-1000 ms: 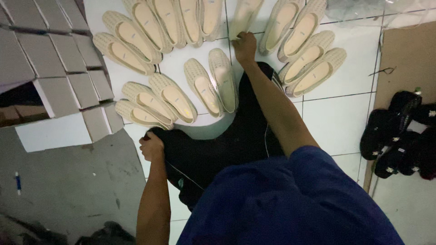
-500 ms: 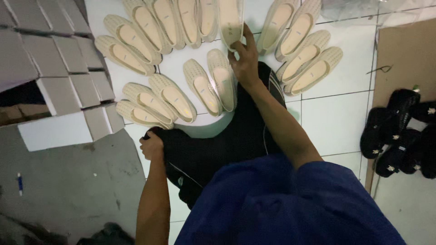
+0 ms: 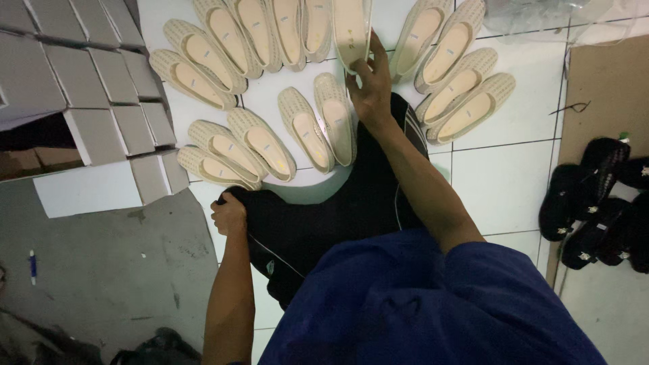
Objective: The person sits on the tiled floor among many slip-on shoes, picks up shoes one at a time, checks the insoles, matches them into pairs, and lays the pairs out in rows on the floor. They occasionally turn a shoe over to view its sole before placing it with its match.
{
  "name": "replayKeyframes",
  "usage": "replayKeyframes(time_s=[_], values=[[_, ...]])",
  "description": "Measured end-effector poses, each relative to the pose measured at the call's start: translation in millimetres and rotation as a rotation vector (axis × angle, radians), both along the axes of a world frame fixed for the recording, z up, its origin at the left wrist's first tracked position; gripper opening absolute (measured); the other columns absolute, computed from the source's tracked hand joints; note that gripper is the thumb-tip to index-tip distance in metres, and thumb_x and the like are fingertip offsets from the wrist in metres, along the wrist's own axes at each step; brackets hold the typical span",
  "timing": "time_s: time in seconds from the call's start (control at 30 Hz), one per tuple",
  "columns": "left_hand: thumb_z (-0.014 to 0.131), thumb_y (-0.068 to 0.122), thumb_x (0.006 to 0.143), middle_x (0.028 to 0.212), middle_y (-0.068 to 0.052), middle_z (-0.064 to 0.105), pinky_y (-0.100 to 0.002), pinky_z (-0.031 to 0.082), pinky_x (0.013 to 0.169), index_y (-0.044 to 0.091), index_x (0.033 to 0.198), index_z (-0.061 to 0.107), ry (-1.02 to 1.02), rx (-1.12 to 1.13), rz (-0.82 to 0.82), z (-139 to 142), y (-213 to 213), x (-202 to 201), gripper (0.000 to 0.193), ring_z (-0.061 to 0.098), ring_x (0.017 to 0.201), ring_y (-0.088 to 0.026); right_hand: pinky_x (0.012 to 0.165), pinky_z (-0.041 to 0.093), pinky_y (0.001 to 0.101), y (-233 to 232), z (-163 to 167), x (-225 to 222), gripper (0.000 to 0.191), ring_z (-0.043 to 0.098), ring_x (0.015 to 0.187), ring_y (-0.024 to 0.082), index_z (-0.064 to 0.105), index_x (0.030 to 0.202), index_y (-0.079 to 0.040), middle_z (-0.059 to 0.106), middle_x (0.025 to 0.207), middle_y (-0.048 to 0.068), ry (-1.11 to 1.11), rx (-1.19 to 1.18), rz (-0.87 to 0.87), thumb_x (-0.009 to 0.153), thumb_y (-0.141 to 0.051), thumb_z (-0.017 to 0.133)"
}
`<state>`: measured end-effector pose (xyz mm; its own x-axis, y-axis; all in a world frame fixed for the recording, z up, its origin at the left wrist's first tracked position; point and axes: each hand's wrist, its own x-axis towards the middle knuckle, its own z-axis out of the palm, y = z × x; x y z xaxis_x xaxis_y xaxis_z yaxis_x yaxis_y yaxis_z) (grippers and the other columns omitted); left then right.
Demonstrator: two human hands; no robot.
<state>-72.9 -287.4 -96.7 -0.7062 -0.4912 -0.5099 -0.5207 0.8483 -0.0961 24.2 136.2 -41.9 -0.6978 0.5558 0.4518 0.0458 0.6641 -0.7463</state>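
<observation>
Right hand lifting one cream flat shoe off the white tiled floor, far side of the spread.

Cream flat shoe (image 3: 353,30): held at its near end by the right hand (image 3: 370,91), fingers closed around the heel; long axis runs straight away from the person, toe toward the floor's far edge, sole partly raised. It lies directly ahead of that hand; the left is well apart. Left hand (image 3: 228,215): closed, knuckles resting on the black trousers (image 3: 324,223) at the knee, nothing else in it. Around the held shoe, rows of matching cream shoes (image 3: 307,128) fan out on the tiles, soles down. Grey cardboard boxes (image 3: 101,101) stacked along the floor's left edge. Black shoes (image 3: 595,209) piled at the right edge, beside a brown cardboard sheet (image 3: 608,94).
</observation>
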Motion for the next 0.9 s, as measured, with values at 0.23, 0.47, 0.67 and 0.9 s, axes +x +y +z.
replayKeyframes(time_s=[0.23, 0.47, 0.67, 0.9], values=[[0.041, 0.062, 0.1, 0.142, -0.023, 0.054, -0.054, 0.046, 0.103, 0.01, 0.153, 0.043, 0.003, -0.005, 0.003, 1, 1, 1, 0.074, 0.057, 0.126, -0.042, 0.106, 0.058, 0.0398, -1, 3, -4, 0.031, 0.051, 0.145, 0.037, 0.066, 0.116, -0.004, 0.035, 0.16, 0.018, 0.014, 0.003, -0.012, 0.092, 0.014, 0.073], [0.043, 0.062, 0.099, 0.141, -0.024, 0.054, -0.055, 0.045, 0.104, 0.011, 0.152, 0.043, 0.026, 0.006, -0.008, 1, 0, 1, 0.073, 0.056, 0.127, -0.042, 0.102, 0.059, 0.0403, -3, 9, -4, 0.03, 0.058, 0.136, 0.036, 0.061, 0.11, -0.003, 0.043, 0.154, 0.017, 0.069, -0.02, -0.03, 0.089, 0.011, 0.077], [0.043, 0.063, 0.098, 0.141, -0.022, 0.055, -0.054, 0.046, 0.104, 0.013, 0.15, 0.046, 0.026, -0.003, 0.015, 1, 0, 1, 0.072, 0.056, 0.127, -0.041, 0.097, 0.058, 0.0421, 5, -13, -2, 0.029, 0.063, 0.123, 0.038, 0.064, 0.108, -0.002, 0.054, 0.14, 0.021, -0.016, -0.04, -0.217, 0.084, 0.007, 0.079], [0.042, 0.063, 0.098, 0.14, -0.023, 0.056, -0.055, 0.047, 0.102, 0.012, 0.15, 0.046, 0.04, 0.003, -0.006, -2, -3, 2, 0.072, 0.057, 0.125, -0.042, 0.09, 0.054, 0.0478, 13, -54, 17, 0.031, 0.061, 0.108, 0.045, 0.06, 0.097, -0.001, 0.058, 0.123, 0.024, -0.218, 0.001, -0.303, 0.077, 0.001, 0.084]])
